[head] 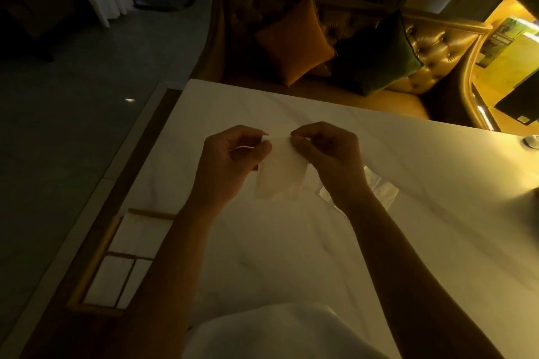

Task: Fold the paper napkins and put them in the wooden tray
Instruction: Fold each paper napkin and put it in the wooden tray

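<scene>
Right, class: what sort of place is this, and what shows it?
Probably a restaurant or lounge seating area: a tufted golden leather sofa with an orange square cushion faces a white marble-look table, and a compartmented wooden tray holds white paper napkins.

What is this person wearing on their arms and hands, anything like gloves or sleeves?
Nothing shows on them: the left hand and right hand are ungloved, both forearms bare, with no sleeve or watch in view. The dim light could hide a ring. A white garment covers the body.
</scene>
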